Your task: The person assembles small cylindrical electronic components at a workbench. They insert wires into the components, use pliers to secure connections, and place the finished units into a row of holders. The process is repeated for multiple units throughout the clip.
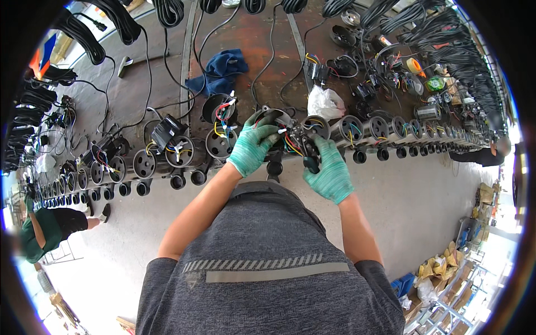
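Note:
At the table's near edge both hands, in green knit gloves with dark fingertips, work over one round metal housing (285,118). My left hand (250,146) closes its fingers at the housing's left side, pinching thin wires beside a small white connector (281,130). In my right hand (330,170) is a black pliers-like hand tool (306,146), its jaws up among the wires and a handle end pointing down. Coloured wires (290,144) hang between the hands. The left fingertips are partly hidden against the housing.
Similar round housings (180,152) line the table edge both ways. A blue cloth (222,70), a white plastic bag (325,103), a hammer-like tool (124,67) and a tape roll (414,66) lie on the table (162,78). Black cable coils (120,22) surround it. Co-workers (53,226) stand at both ends.

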A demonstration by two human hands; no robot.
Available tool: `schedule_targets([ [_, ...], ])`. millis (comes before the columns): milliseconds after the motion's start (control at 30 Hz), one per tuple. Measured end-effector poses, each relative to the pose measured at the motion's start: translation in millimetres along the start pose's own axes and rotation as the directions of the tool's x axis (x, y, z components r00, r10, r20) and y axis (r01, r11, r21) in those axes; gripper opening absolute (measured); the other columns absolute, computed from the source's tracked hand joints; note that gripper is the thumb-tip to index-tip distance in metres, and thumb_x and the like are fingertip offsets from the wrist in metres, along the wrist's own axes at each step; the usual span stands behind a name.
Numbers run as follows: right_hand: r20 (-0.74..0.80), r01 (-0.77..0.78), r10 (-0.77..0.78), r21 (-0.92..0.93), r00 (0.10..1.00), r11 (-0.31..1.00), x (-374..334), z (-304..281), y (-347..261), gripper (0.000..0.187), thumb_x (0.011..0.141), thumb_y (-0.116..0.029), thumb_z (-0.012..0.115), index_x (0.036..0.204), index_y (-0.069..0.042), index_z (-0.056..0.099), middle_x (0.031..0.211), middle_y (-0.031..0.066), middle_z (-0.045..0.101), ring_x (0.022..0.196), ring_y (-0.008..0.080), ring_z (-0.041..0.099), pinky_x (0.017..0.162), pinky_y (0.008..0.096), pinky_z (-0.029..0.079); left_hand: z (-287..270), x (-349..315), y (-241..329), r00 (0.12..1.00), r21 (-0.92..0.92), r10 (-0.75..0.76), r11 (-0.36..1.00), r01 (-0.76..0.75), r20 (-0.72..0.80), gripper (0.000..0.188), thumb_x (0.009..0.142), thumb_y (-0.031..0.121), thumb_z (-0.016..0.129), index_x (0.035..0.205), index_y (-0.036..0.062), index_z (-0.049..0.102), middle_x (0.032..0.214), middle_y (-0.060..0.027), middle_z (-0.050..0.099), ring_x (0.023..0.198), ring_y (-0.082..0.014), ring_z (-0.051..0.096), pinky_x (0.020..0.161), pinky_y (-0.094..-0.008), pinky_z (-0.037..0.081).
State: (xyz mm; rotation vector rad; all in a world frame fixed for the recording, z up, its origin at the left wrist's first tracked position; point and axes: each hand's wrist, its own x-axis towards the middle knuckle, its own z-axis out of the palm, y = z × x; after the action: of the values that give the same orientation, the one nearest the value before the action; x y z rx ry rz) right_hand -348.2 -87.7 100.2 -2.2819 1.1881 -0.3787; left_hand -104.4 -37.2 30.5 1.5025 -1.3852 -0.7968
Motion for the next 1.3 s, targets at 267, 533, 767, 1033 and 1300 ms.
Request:
schedule_targets([
  [267,0.087,-0.037,0.041,-0.050,0.995,0.998,10,16,-13,0.075,0.074,-0.011,0.077,0.144,-0.004,0.051,0.125,0.0236,0.060,0.114,0.0440,0.062,0.099,0.0483,0.053,-3,2,-3,0.999,0.061,0.039,0.997,-0.041,0.037,0.028,0.090,0.004,0.074,0.118,0.0056,0.077,0.149,-0.0112,0.062,0.147,-0.0412,0.042,0.123,-0.0474,0.036],
  [533,0.197,-0.096,0.095,-0.006,0.976,0.995,14,17,-17,0.082,0.073,-0.013,0.079,0.148,-0.003,0.047,0.133,0.0251,0.059,0.119,0.0433,0.063,0.104,0.0463,0.053,-3,1,-7,0.998,0.045,0.040,0.998,-0.042,0.042,0.029,0.089,0.003,0.074,0.118,0.0063,0.077,0.155,-0.0081,0.059,0.148,-0.0407,0.040,0.124,-0.0473,0.034],
  [767,0.205,-0.028,0.036,-0.042,0.978,0.999,14,14,-21,0.089,0.072,-0.014,0.082,0.151,0.000,0.043,0.135,0.0260,0.059,0.124,0.0431,0.060,0.109,0.0464,0.050,-5,3,-6,0.993,0.150,0.105,0.982,-0.113,0.061,0.029,0.089,0.004,0.074,0.118,0.0060,0.076,0.154,-0.0073,0.059,0.147,-0.0413,0.041,0.123,-0.0479,0.033],
  [1033,0.193,-0.040,0.051,-0.057,0.980,0.998,18,25,-13,0.082,0.071,-0.013,0.083,0.144,-0.001,0.047,0.131,0.0250,0.061,0.118,0.0420,0.064,0.100,0.0467,0.054,-6,2,-8,0.994,0.080,0.078,0.993,-0.083,0.073,0.028,0.090,0.005,0.074,0.118,0.0037,0.075,0.155,-0.0122,0.058,0.148,-0.0415,0.040,0.124,-0.0485,0.033],
  [1300,0.188,-0.023,0.030,-0.041,0.982,0.999,24,34,-17,0.065,0.075,-0.012,0.079,0.132,-0.004,0.050,0.107,0.0238,0.070,0.099,0.0453,0.070,0.085,0.0489,0.058,-7,2,-17,0.994,-0.116,0.031,0.993,-0.019,0.105,0.030,0.096,-0.001,0.067,0.126,-0.0004,0.070,0.153,-0.0158,0.058,0.140,-0.0336,0.053,0.117,-0.0408,0.041],
])
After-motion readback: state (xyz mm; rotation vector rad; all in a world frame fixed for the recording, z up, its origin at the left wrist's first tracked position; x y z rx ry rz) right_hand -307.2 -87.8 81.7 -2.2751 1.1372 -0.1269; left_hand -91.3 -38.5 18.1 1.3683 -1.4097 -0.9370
